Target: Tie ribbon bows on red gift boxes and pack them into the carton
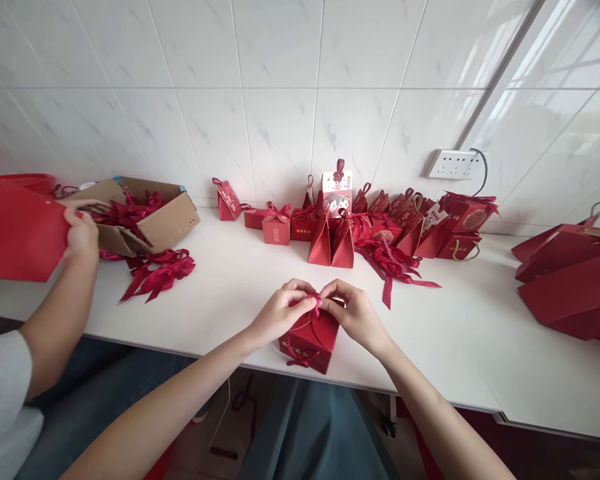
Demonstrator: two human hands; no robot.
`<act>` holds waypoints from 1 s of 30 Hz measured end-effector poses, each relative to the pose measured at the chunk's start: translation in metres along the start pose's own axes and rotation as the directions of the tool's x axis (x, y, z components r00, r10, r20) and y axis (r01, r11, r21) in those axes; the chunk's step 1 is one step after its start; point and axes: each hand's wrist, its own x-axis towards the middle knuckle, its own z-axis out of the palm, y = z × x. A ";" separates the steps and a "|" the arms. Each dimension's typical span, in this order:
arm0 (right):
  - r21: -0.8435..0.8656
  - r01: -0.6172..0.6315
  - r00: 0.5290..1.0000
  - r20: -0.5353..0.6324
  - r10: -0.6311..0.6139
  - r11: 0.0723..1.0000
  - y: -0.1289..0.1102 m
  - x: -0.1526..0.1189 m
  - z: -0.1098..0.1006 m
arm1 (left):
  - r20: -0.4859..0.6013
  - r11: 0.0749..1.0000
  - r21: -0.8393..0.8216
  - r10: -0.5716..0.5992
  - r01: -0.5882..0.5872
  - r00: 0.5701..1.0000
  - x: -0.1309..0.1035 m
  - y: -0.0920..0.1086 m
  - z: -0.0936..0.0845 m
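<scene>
A red gift box (306, 343) with gold lettering and a twisted red cord on its front stands near the table's front edge. On top of it, a red ribbon (316, 305) is pinched between my fingers. My left hand (289, 308) grips the ribbon from the left, thumb against fingertips. From the other side my right hand (351, 308) closes thumb and fingers on the same ribbon, the fingertips of both hands almost meeting. The box's far side is partly hidden behind my hands.
Several red gift boxes (276, 228) line the tiled wall. Loose ribbons (397, 263) lie before them. At left, a cardboard box (173, 220) holds ribbons, with a ribbon pile (163, 272) beside it. A co-worker's hand (81, 233) holds a red bag (23, 230). Larger red boxes (570, 287) stand right.
</scene>
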 end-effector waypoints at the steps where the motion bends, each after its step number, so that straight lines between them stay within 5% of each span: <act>1: -0.053 0.038 0.999 -0.007 -0.039 0.998 -0.001 -0.002 -0.002 | -0.019 1.000 -0.013 0.001 -0.001 1.000 -0.001 0.000 0.001; 5: -0.309 0.193 0.974 -0.050 -0.219 0.931 -0.005 -0.017 -0.006 | -0.149 0.998 -0.060 -0.027 0.018 0.988 -0.009 0.002 0.005; 9: -0.458 0.228 0.968 0.015 -0.249 0.859 -0.006 -0.025 0.003 | -0.260 0.997 -0.062 -0.066 0.052 0.963 -0.020 0.004 0.010; 16: -0.345 0.239 0.971 0.059 -0.233 0.908 -0.014 -0.017 0.026 | -0.403 0.996 -0.074 -0.084 0.059 0.911 -0.045 0.005 0.006; 21: -0.416 0.329 0.944 0.173 -0.281 0.848 -0.022 -0.014 0.037 | -0.483 0.997 0.067 -0.006 0.044 0.876 -0.061 0.006 -0.004; 30: -0.430 0.364 0.915 0.329 -0.231 0.826 -0.036 -0.003 0.028 | -0.475 0.969 0.234 0.040 0.082 0.879 -0.071 0.009 -0.017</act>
